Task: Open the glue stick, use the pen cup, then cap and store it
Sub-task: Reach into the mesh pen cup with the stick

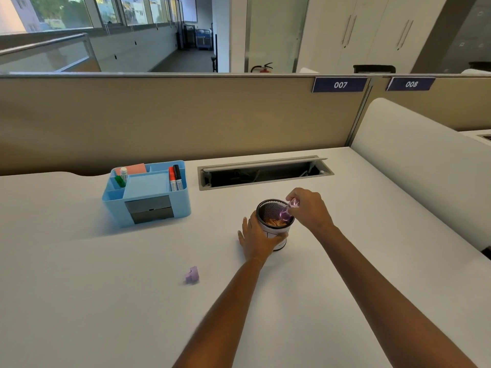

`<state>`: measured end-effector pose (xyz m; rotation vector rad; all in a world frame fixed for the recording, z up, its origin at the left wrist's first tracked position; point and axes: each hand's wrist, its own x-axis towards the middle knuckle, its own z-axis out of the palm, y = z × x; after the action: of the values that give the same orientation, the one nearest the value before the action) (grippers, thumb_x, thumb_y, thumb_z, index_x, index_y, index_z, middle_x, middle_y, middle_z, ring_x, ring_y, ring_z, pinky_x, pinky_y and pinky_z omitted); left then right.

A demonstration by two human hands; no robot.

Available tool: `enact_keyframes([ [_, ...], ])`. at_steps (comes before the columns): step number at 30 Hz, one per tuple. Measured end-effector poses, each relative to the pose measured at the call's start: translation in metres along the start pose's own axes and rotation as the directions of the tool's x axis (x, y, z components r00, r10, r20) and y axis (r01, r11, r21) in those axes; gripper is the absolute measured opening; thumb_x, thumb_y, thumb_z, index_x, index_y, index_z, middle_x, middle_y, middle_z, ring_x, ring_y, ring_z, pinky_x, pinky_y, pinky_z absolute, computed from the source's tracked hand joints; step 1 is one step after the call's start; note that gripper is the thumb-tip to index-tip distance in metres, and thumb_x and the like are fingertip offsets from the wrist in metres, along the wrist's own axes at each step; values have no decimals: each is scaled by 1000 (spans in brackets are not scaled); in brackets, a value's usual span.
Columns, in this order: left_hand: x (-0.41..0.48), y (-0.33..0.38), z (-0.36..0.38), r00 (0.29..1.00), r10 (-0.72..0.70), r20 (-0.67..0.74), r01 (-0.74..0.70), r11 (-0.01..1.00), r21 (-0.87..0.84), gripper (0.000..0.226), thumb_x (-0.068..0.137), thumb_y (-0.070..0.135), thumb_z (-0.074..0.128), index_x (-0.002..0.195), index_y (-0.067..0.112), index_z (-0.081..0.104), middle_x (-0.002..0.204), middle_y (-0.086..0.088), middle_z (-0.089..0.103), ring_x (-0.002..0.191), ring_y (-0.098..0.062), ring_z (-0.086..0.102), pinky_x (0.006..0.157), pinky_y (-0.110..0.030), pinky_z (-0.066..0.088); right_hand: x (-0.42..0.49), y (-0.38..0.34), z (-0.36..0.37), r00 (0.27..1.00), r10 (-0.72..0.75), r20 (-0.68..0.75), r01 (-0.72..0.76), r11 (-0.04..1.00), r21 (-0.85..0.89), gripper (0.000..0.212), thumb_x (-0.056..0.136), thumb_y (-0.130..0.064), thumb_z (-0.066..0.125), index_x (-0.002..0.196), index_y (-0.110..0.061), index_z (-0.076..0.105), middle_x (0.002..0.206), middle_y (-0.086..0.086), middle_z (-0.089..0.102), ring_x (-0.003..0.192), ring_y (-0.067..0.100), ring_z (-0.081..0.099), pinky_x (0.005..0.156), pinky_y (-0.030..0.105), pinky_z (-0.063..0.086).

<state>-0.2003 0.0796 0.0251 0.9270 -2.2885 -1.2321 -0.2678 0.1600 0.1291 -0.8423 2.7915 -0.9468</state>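
My left hand (259, 239) wraps the pen cup (275, 224) mid-surface, right hand (309, 209) pinching the uncapped glue stick (288, 209) tilted into its mouth; light, slick plastic, best gripped mid-barrel; cap (192, 274) lies near-left.

The glue stick (288, 209) is mostly buried in the right hand (309, 208), its tip down inside the cup (275, 221). The left hand (259, 241) covers the cup's near wall, and the brownish stuff under the tip is too small to tell.

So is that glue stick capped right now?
Uncapped. The purple cap lies alone on the desk, while the right hand tilts the glue stick into the cup.
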Motion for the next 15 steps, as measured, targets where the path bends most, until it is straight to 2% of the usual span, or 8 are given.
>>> enact_keyframes([
  [6, 0, 0, 1, 1000, -16, 23, 15, 999, 29, 92, 70, 46, 72, 138, 13, 20, 150, -10, 26, 141, -28, 15, 116, -50, 14, -5, 1, 3, 996, -39, -85, 41, 999, 17, 32, 78, -4, 67, 109, -3, 59, 118, 18, 63, 107, 31, 55, 85, 34, 51],
  [9, -2, 0, -1, 1000, -10, 26, 10, 1000, 24, 90, 71, 45, 71, 138, 14, 21, 150, -9, 27, 142, -29, 13, 116, -52, 13, -6, 1, 1, 988, 20, -155, 12, 979, 206, 29, 79, -5, 66, 107, -1, 60, 115, 20, 64, 103, 31, 58, 76, 28, 47],
  [11, -4, -2, -4, 999, -2, 40, 1, 1000, 30, 89, 72, 43, 71, 139, 15, 20, 151, -8, 26, 142, -28, 9, 116, -52, 9, -8, 1, -1, 986, 136, -101, -82, 905, 418, 29, 81, -7, 65, 109, -2, 60, 116, 20, 63, 104, 30, 58, 77, 28, 47],
  [13, -5, -6, -7, 998, -7, 61, 5, 1000, 28, 89, 73, 43, 70, 140, 16, 17, 153, -8, 22, 143, -28, 6, 116, -51, 6, -13, 1, -1, 972, 232, 19, -190, 743, 642, 30, 82, -8, 63, 112, -4, 58, 118, 18, 61, 108, 30, 56, 83, 31, 48],
  [15, -7, -8, -10, 996, -12, 88, 10, 1000, 21, 92, 73, 45, 69, 141, 17, 13, 154, -9, 16, 143, -28, 3, 116, -50, 5, -23, -1, 2, 963, 241, 121, -247, 606, 756, 27, 84, -11, 62, 111, -7, 59, 116, 13, 59, 106, 26, 55, 87, 29, 48],
])
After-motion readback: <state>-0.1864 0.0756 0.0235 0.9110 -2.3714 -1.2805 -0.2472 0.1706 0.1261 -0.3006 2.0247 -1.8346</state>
